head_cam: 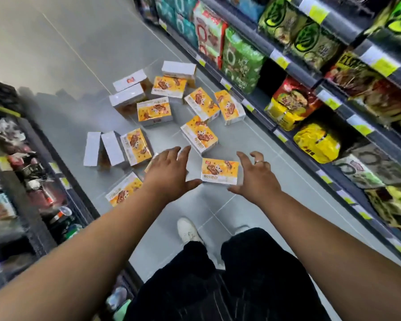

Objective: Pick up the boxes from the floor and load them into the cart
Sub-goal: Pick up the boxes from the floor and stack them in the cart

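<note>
Store aisle, grey tiled floor (63, 54) running from upper left to bottom centre of the frame. Both bare arms reach forward from the bottom corners. Left hand (169, 169) centre frame, palm down, fingers spread and straight, thumb out to the right, holding nothing. Right hand (256, 174) just right of centre, fingers spread and curled like a claw, ring (258, 161) on one finger, also holding nothing.

Between the two hands lies the nearest box (220, 170), flat on the floor, yellow-orange printed face up, white sides. Left thumb tip sits at its lower left corner, right thumb at its lower right; can't tell if either actually touches.

Other boxes of the same kind lie scattered across the floor above and left of the hands: one (199, 134) just above the nearest box, one (123, 189) at lower left partly behind the left forearm, another mostly hidden under the left hand, a group (116, 148) at centre left with two showing blank white sides, and a cluster (169, 96) toward upper centre.

Right side of the frame: shelves (294, 66) with green, red and yellow snack bags (241, 61). Left edge: blurred shelving (21, 163), contents unreadable. Bottom centre: dark trousers (229, 279) and a white shoe (187, 229).
</note>
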Available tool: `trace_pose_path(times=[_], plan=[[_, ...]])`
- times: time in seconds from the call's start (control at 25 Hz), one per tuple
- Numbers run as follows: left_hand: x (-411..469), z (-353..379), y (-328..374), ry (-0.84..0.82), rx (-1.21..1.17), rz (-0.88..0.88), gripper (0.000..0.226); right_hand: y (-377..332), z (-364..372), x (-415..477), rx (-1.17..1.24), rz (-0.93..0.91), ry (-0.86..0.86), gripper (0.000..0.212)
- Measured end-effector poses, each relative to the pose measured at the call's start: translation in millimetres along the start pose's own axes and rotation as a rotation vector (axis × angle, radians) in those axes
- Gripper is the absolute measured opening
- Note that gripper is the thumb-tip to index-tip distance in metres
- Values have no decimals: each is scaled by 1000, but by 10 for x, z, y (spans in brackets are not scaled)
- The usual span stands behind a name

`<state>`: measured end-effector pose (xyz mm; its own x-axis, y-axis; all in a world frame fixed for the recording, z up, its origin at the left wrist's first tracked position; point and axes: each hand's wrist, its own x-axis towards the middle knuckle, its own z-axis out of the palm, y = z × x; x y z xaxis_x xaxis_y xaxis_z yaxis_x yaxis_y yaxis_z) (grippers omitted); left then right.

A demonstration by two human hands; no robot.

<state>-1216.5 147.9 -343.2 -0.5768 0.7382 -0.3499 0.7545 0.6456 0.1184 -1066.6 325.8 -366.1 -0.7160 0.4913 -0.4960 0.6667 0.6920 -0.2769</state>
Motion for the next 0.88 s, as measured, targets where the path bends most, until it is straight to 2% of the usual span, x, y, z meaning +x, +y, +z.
trace_pose_path(times=[0.16,0.36,0.48,0.68,0.88], plan=[[668,308,-73,-110,-87,-5,96,103,247,507,100,98,-26,100],[1395,911,-43,-263,-300,-116,96,506,630,1223,162,195,-116,100],[1802,1440,-128,-322,-306,-179,96,780,971,1674,164,222,-170,104],[2555,2437,-288,-449,-395,-280,101,1316,1646,2368,254,384,-173,110],[3299,3620,-427,-488,-468,-290,104,1700,2713,3197,282,454,-198,114]])
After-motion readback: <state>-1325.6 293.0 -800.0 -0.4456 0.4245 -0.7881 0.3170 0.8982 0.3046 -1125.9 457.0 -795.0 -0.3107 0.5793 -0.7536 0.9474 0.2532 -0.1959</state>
